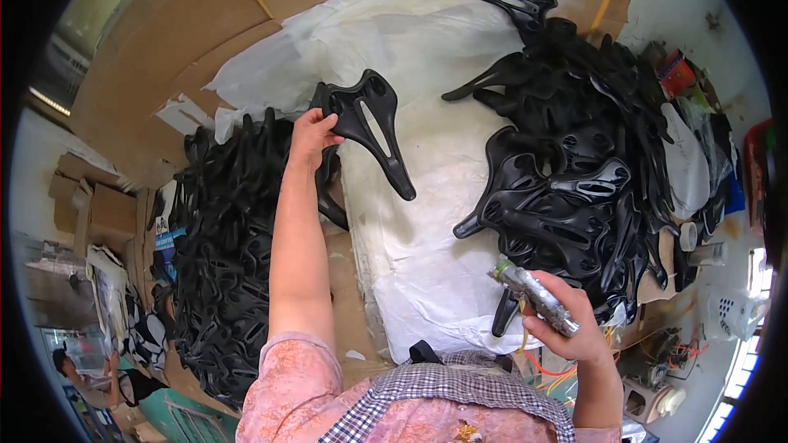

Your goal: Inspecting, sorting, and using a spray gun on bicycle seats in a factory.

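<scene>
My left hand point(312, 138) grips a black bicycle saddle point(348, 119) by its wide rear edge, fingers closed on it. The saddle has a long central slot, and its nose points down and right over the white-covered table. My right hand point(572, 324) is closed around a cylindrical hand tool point(538, 299) wrapped in silvery material, its greenish tip pointing up and left. A yellow cord or hose hangs beside the tool; its exact kind is unclear. Beyond the tool lies a heap of black saddles point(566, 156), and another saddle pile point(222, 262) stands left of my left forearm.
White sheeting point(419, 254) covers the table between the piles, with cardboard point(189, 41) around the far edge. Cardboard boxes point(103, 209) stand at the left. Orange and yellow hoses point(558, 381) run at lower right near a machine point(648, 398). Another person point(103, 381) is at lower left.
</scene>
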